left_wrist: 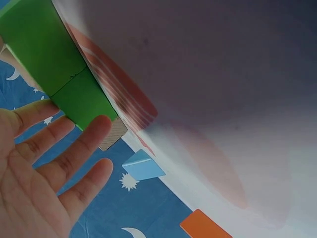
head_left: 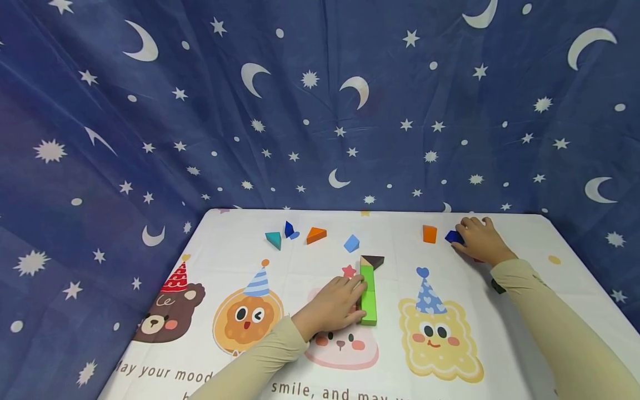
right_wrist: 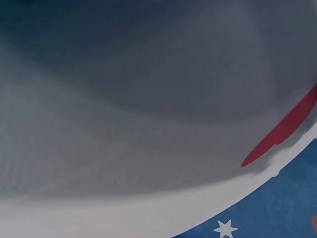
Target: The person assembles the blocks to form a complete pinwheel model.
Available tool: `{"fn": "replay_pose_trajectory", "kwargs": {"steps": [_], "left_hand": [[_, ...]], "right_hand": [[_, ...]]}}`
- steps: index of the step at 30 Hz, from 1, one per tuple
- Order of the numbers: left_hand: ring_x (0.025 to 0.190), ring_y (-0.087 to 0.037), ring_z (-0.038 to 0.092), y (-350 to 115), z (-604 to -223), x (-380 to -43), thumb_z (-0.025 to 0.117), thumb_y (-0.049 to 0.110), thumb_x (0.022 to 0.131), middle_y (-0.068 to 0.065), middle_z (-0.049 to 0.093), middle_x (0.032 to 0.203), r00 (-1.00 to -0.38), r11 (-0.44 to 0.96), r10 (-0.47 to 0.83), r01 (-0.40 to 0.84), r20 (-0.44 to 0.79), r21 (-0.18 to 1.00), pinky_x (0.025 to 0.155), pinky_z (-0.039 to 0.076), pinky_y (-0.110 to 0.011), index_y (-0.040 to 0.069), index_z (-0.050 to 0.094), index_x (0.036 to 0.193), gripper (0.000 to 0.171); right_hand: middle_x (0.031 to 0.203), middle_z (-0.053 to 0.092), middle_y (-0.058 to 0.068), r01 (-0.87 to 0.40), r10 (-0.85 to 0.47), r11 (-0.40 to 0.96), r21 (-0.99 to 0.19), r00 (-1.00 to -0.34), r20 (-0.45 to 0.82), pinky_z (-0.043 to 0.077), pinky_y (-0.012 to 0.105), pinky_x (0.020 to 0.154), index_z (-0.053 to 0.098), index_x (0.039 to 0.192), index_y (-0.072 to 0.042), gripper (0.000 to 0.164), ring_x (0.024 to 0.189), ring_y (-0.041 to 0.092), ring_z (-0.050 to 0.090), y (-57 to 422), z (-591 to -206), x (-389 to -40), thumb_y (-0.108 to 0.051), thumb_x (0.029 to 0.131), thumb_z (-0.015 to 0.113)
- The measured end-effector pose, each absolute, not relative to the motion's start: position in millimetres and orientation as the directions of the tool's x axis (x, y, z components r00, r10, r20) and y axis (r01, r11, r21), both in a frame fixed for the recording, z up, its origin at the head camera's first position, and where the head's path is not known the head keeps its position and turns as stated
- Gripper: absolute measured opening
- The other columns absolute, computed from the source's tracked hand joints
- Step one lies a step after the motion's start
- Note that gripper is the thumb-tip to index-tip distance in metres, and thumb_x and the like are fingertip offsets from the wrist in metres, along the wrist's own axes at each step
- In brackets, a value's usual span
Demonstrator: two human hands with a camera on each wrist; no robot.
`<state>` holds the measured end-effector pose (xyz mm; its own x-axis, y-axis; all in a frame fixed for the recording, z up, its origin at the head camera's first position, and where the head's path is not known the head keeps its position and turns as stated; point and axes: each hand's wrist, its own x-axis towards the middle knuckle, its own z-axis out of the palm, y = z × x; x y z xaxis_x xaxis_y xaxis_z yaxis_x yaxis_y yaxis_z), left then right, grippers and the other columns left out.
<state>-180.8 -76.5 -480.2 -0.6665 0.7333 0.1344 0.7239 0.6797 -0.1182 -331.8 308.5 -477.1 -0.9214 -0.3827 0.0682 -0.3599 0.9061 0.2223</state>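
Observation:
Two green blocks [head_left: 368, 300] lie end to end in a column on the white tablecloth. At their far end sit a bare-wood triangular block [head_left: 365, 261] and a dark brown block [head_left: 375, 261]. My left hand [head_left: 337, 303] rests along the column's left side; its fingers [left_wrist: 84, 148] are spread and fairly straight against the green in the left wrist view. At the far right, my right hand [head_left: 482, 241] has a dark blue block [head_left: 454, 237] between thumb and fingers. A red piece [head_left: 478, 260] shows partly under that hand. The right wrist view does not show the hand.
Across the far side lie a teal block [head_left: 273, 240], a small dark blue block [head_left: 289, 229], an orange triangular block [head_left: 316, 235], a light blue block [head_left: 351, 243] and another orange block [head_left: 429, 234]. A dark green block [head_left: 497, 286] is partly hidden by the right forearm.

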Motion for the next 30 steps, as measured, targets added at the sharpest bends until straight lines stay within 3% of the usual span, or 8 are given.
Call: {"fn": "replay_pose_trajectory", "kwargs": {"steps": [6,19,30], "left_hand": [[0.114,-0.017,0.053,-76,-481,-182,0.046,0.049,0.093,-0.004,0.047,0.136,-0.669,0.682,0.731,0.721,0.135,-0.123,0.1,0.042,-0.03,0.011,0.043,0.133,0.055],[0.112,-0.017,0.054,-75,-480,-182,0.045,0.049,0.094,-0.004,0.047,0.135,-0.672,0.684,0.73,0.72,0.126,-0.116,0.1,0.042,-0.031,0.011,0.043,0.134,0.056],[0.117,-0.018,0.053,-75,-479,-181,0.044,0.05,0.094,-0.004,0.046,0.137,-0.678,0.687,0.727,0.718,0.108,-0.112,0.101,0.041,-0.031,0.011,0.042,0.134,0.055]], "right_hand": [[0.112,0.058,0.024,-0.394,-0.422,0.894,0.215,-0.9,0.104,0.033,0.066,0.097,0.058,0.113,0.004,0.055,0.107,0.039,0.052,307,-475,-331,-0.033,0.076,0.076],[0.103,0.062,0.016,-0.515,-0.535,0.843,0.158,-0.833,0.14,0.038,0.06,0.093,0.059,0.098,-0.006,0.042,0.097,0.033,0.058,304,-468,-324,-0.023,0.067,0.082],[0.091,0.064,0.01,-0.557,-0.578,0.814,0.164,-0.805,0.138,0.042,0.057,0.09,0.061,0.092,-0.008,0.036,0.087,0.027,0.06,303,-465,-318,-0.026,0.068,0.082]]}}
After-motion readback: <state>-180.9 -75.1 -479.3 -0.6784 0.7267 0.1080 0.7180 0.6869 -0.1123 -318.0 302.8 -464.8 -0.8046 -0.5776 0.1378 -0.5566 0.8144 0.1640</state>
